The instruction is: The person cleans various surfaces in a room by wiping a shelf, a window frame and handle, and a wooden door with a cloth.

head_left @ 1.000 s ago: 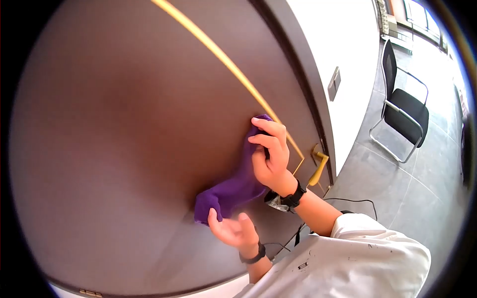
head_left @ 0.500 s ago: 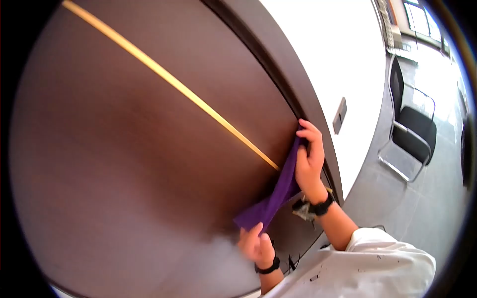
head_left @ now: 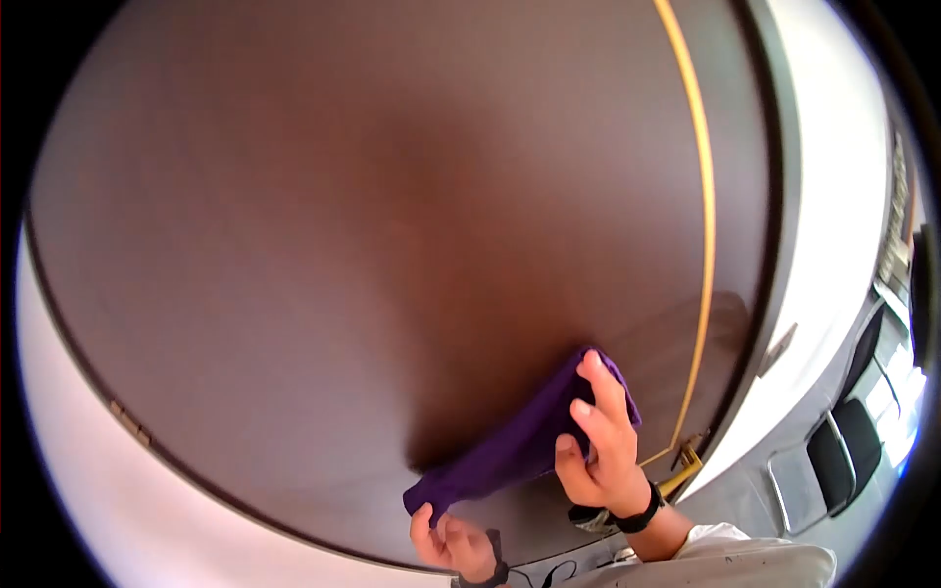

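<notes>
1. Near the gold handle (head_left: pixel 683 477), the purple cloth (head_left: pixel 510 449) slants across the brown door (head_left: pixel 294 245).
2. Right hand (head_left: pixel 610 456): grip apart, at its upper end.
3. Left hand (head_left: pixel 459 545): at its lower end, grip partly hidden; cannot tell.

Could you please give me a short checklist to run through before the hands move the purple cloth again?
1. Left hand at the cloth's lower end: ok.
2. Right hand at its upper end: ok.
3. Cloth spread flat: not ok, it looks bunched into a narrow band.
4. Cloth clear of the gold handle: ok, a gap shows.
5. Panel beneath the cloth clean: cannot tell, hidden.
</notes>
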The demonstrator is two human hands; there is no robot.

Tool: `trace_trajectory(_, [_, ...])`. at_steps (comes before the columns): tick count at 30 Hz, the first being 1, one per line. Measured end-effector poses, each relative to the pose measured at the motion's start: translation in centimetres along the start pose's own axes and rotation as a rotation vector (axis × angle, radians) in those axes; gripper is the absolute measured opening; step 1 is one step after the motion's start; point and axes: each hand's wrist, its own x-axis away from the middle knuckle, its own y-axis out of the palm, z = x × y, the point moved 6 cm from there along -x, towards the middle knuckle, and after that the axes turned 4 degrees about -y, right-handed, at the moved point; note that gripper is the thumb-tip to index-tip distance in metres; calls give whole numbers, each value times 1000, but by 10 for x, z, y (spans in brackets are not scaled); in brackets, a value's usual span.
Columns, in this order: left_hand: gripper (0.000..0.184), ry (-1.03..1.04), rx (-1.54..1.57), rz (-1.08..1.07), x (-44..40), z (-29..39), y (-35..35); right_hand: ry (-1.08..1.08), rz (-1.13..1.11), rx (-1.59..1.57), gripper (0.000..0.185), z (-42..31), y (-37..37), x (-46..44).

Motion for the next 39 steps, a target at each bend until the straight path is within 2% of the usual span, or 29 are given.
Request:
trace_trajectory(1, [35,-10,-31,19,-2,-3,-10,-8,-3,-17,60,-7,12,-1])
trace_trajectory(4, [27,-668,511,220,17,-39,-33,9,-101,-38,61,-16,40,-4])
trace_trajectory(5, [29,-689,547,188,26,-50,-42,-2,-109,-37,60,-22,48,-7])
trace_trajectory(6, [29,-627,430,258,16,-49,-45,-2,-145,-48,60,-25,59,-6])
trace_trajectory(9, [31,-745,502,247,18,-68,-52,-27,-130,-48,54,-33,82,-6])
trace_trajectory(10, [33,-856,471,169,25,-81,-56,-40,-153,0,51,-38,93,-7])
trace_trajectory(12, [33,-751,237,90,22,-96,-59,-30,-220,137,48,-49,114,-10])
trace_trajectory(15, [36,-649,251,-5,-4,-117,-63,-31,-174,197,51,-58,143,-5])
trace_trajectory(16, [36,-686,221,62,-8,-132,-69,-35,-175,218,53,-63,153,-5])
trace_trajectory(18, [38,-449,202,18,-22,-148,-77,-100,-236,174,56,-76,184,-6])
trace_trajectory(20, [39,-520,160,29,-24,-173,-97,-92,-224,101,52,-90,212,0])
trace_trajectory(22, [43,-572,186,107,-22,-200,-116,-115,-316,101,46,-106,242,12])
trace_trajectory(25, [50,-624,37,120,-12,-236,-140,-120,-383,31,37,-118,287,41])
trace_trajectory(27, [58,-489,-236,55,-2,-253,-146,-196,-458,6,35,-129,318,62])
trace_trajectory(28, [58,-529,-253,85,8,-270,-156,-251,-498,4,33,-137,334,70])
trace_trajectory(30, [63,-429,-314,-7,16,-288,-167,-284,-526,19,29,-149,357,72])
trace_trajectory(33, [61,-510,-273,-105,17,-311,-187,-290,-411,0,27,-168,386,59])
trace_trajectory(35, [57,-556,-245,-170,16,-323,-190,-248,-437,-59,27,-173,393,55])
trace_trajectory(38, [59,-597,-237,-55,17,-316,-192,-209,-561,-373,22,-173,396,63])
trace_trajectory(39, [57,-729,-100,17,21,-316,-194,-227,-583,-386,21,-175,400,70])
